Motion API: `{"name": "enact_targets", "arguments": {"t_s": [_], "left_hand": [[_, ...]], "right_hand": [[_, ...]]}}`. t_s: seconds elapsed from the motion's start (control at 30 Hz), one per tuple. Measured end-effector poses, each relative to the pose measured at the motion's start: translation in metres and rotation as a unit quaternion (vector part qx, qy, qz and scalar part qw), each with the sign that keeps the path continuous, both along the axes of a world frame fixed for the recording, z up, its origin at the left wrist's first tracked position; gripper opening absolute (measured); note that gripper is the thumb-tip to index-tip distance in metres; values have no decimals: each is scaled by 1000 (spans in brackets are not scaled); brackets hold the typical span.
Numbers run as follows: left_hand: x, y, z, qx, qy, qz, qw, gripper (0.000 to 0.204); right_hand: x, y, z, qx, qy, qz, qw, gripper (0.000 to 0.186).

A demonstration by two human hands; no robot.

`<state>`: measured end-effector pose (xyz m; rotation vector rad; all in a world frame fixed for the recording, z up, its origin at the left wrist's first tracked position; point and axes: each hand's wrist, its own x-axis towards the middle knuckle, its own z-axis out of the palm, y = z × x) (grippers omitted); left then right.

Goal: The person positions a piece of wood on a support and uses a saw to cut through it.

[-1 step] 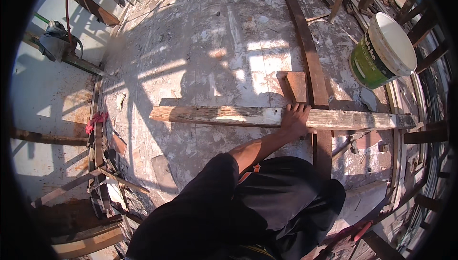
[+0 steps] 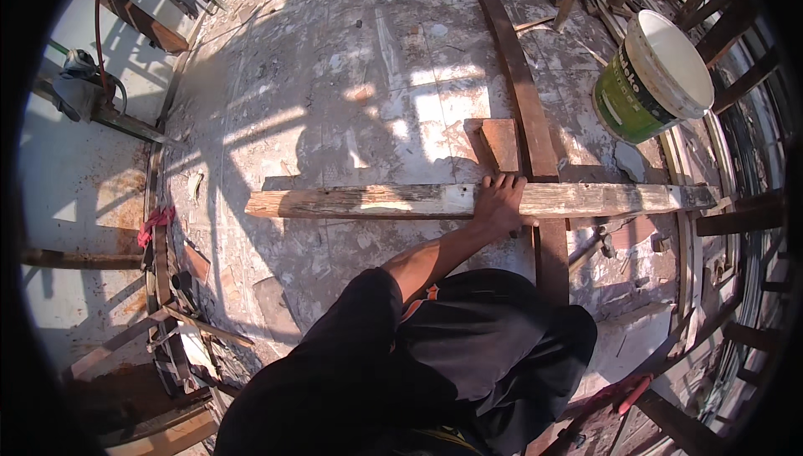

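My left hand point(image 2: 500, 203) is closed over a weathered, pale wooden beam point(image 2: 368, 201) that lies crosswise in front of me, its fingertips over the far edge. The beam rests across a dark brown timber point(image 2: 510, 50) running away from me, and a short brown block point(image 2: 499, 145) sits just beyond the crossing, left of that timber. Below the beam, right of the crossing, lies what looks like a tool with a wooden handle point(image 2: 590, 257), partly hidden. My right hand is not in view. My knee in dark trousers is close below the beam.
A dusty, debris-strewn floor point(image 2: 318, 105) surrounds me. A green-and-white bucket point(image 2: 629, 105) stands at the upper right, among timber posts point(image 2: 744, 79). A red cloth point(image 2: 155, 226) lies on the left edge by a pale panel point(image 2: 71, 188). A machine with a hose point(image 2: 79, 88) is at the upper left.
The whole view has shifted slightly, with the floor, beam and bucket appearing a little farther left. My left hand stays on the pale beam.
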<state>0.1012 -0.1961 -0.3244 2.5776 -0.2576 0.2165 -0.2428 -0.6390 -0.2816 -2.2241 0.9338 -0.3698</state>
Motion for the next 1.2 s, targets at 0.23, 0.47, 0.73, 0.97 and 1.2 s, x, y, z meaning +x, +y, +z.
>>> {"name": "enact_targets", "arguments": {"t_s": [0.23, 0.47, 0.73, 0.97, 1.2], "left_hand": [[7, 2, 15, 33, 18, -3, 999, 90], [2, 1, 3, 29, 33, -14, 999, 96], [1, -5, 1, 76, -1, -6, 997, 101], [1, 8, -8, 67, -114, 10, 991, 83], [-14, 16, -11, 53, -70, 8, 996, 88]], "right_hand": [[-11, 111, 80, 99, -200, -90, 971, 39], [46, 197, 166, 173, -124, 55, 975, 30], [108, 232, 167, 149, -87, 172, 970, 27], [120, 236, 100, 262, -84, 180, 944, 27], [109, 229, 55, 232, -53, 195, 952, 40]]}}
